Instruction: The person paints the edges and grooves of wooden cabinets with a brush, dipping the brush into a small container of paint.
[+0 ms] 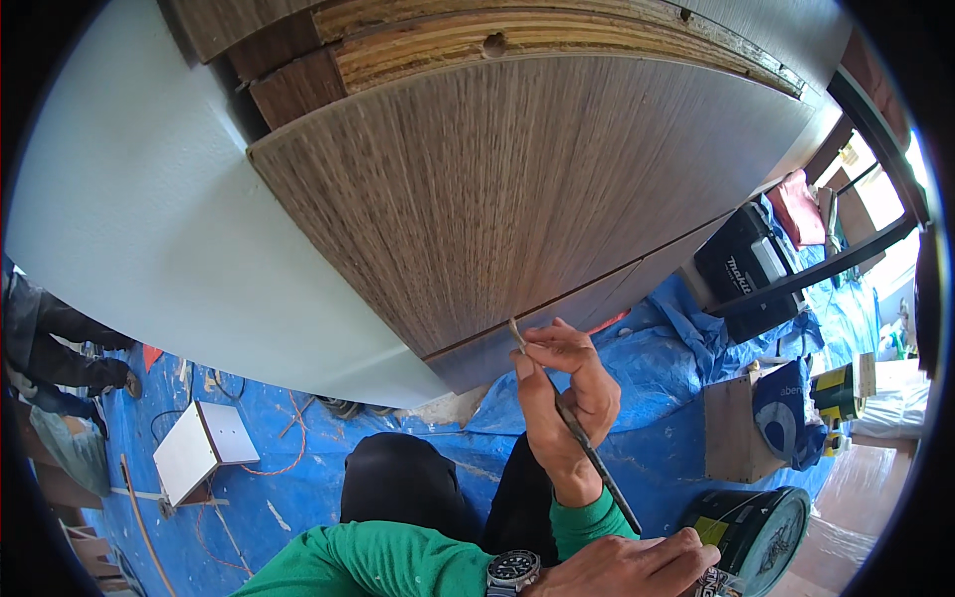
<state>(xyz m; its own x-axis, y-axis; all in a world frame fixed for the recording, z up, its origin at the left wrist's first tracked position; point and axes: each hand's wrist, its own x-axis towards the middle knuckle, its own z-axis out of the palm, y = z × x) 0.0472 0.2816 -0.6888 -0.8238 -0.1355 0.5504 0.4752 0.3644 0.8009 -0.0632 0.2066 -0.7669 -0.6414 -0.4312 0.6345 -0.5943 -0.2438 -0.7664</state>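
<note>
My right hand (572,393) is closed round a thin paintbrush (587,445), its dark handle slanting down to the right. The brush's pale tip is at the groove along the lower edge of a brown wood-grain panel (517,199); whether it touches cannot be made out. My left hand (637,567), with a watch (513,571) at the wrist, reaches across at the bottom. Its fingers close on a small printed container (718,583), mostly cut off by the frame. Beside it stands a dark green tub (781,537) with a lid.
Blue sheeting (398,458) covers the floor. A pale wall (129,199) adjoins the panel. At right are a black tool case (736,259) and a wooden box (731,428) with a blue bag (786,408). A white board (189,453) and orange cord (293,448) lie left, near another person's legs (70,343).
</note>
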